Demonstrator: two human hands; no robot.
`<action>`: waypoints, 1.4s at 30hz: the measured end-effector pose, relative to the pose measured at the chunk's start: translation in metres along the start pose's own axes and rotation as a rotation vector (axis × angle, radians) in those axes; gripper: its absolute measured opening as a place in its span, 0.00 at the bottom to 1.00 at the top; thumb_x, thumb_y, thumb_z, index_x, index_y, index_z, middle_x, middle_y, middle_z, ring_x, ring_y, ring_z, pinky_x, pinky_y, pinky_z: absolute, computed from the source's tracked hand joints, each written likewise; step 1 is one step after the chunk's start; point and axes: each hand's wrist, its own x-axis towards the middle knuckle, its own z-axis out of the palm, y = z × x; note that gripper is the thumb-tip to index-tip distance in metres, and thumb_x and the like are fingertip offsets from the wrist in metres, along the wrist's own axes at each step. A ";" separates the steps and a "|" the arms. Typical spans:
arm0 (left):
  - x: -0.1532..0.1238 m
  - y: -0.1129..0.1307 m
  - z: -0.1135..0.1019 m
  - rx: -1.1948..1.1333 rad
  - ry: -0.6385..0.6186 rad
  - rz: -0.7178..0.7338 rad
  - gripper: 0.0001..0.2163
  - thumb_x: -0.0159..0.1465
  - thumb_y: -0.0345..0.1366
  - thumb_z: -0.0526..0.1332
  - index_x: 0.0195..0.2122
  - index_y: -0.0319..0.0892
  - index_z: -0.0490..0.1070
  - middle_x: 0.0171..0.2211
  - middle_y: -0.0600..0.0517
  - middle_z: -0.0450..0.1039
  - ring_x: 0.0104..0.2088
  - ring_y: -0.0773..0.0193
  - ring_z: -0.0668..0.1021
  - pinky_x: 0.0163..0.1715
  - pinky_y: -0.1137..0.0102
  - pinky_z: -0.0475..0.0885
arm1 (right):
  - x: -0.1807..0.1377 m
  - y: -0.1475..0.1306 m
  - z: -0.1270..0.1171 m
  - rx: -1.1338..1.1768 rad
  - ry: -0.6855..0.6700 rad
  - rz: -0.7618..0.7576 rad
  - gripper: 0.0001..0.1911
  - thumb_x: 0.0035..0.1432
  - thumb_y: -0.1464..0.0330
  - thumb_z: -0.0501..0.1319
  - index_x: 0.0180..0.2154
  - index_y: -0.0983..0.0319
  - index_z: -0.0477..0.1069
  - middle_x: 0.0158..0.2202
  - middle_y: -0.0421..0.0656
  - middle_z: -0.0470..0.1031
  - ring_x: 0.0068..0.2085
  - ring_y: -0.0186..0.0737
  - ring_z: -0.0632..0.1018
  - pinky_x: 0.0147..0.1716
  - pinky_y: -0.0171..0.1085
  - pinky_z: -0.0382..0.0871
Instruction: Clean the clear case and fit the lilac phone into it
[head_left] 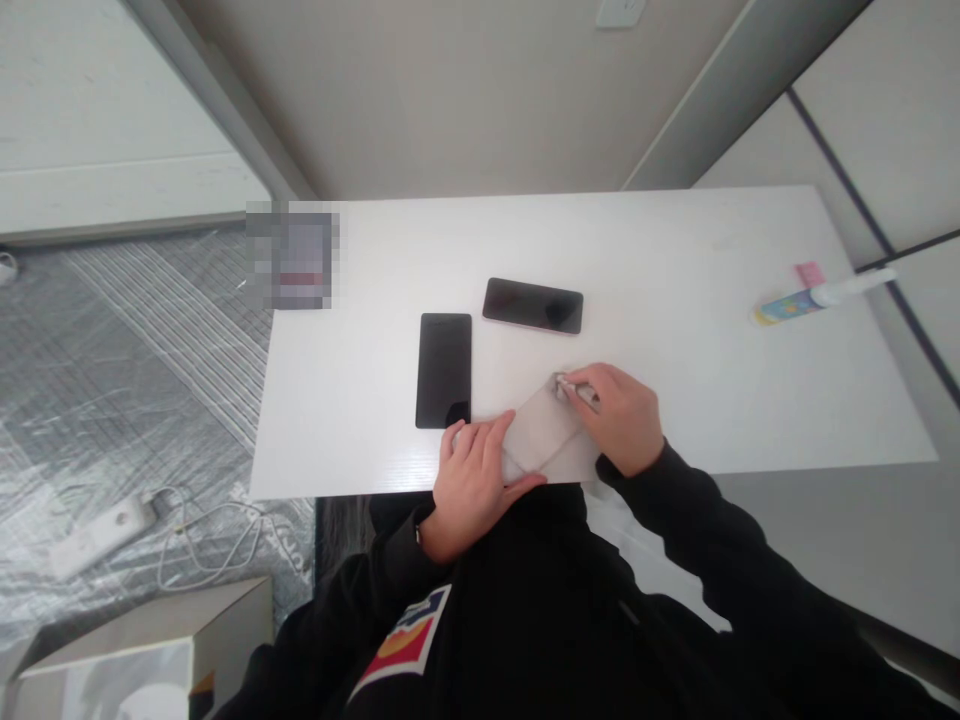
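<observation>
A pale, translucent rectangular sheet (541, 434) lies at the near edge of the white table (675, 330), tilted. My left hand (474, 480) rests on its lower left end, thumb and fingers gripping its edge. My right hand (619, 415) is closed in a pinch at the sheet's upper right corner, on a small tab I cannot make out clearly. Two dark phones lie face up just beyond: one upright (444, 369) by my left hand, one sideways (532, 305) farther back.
A white and blue tube (817, 297) with a small pink item (809, 273) lies at the table's right edge. A blurred card (294, 255) sits at the back left corner. On the floor at left are a power strip (101, 533) with cable and a cardboard box (135, 650).
</observation>
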 end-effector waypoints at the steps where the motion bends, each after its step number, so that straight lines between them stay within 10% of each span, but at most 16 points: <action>1: 0.000 0.000 0.000 0.002 0.002 0.000 0.38 0.63 0.59 0.69 0.64 0.36 0.64 0.54 0.43 0.80 0.49 0.51 0.80 0.61 0.56 0.66 | -0.001 0.000 0.002 -0.001 -0.002 0.000 0.06 0.73 0.68 0.59 0.42 0.62 0.74 0.40 0.43 0.78 0.40 0.40 0.80 0.42 0.42 0.77; 24: 0.001 0.002 0.000 0.022 0.031 0.008 0.39 0.61 0.55 0.73 0.64 0.34 0.62 0.54 0.43 0.80 0.47 0.50 0.80 0.55 0.56 0.68 | 0.002 -0.001 -0.001 0.102 -0.191 -0.214 0.07 0.71 0.65 0.65 0.45 0.63 0.76 0.44 0.42 0.79 0.42 0.39 0.81 0.44 0.42 0.79; 31: 0.002 0.002 0.000 0.025 0.031 -0.007 0.40 0.61 0.58 0.71 0.64 0.36 0.63 0.55 0.42 0.80 0.48 0.50 0.80 0.56 0.55 0.69 | 0.014 0.036 -0.021 0.060 -0.060 0.005 0.16 0.62 0.81 0.56 0.42 0.58 0.77 0.49 0.45 0.81 0.50 0.46 0.82 0.49 0.45 0.79; 42: 0.002 0.002 0.000 0.054 0.056 -0.012 0.39 0.60 0.57 0.72 0.63 0.36 0.64 0.51 0.45 0.81 0.46 0.51 0.81 0.57 0.55 0.68 | 0.005 -0.006 0.003 0.161 -0.067 -0.071 0.18 0.60 0.82 0.53 0.40 0.58 0.75 0.44 0.44 0.81 0.47 0.44 0.82 0.48 0.43 0.80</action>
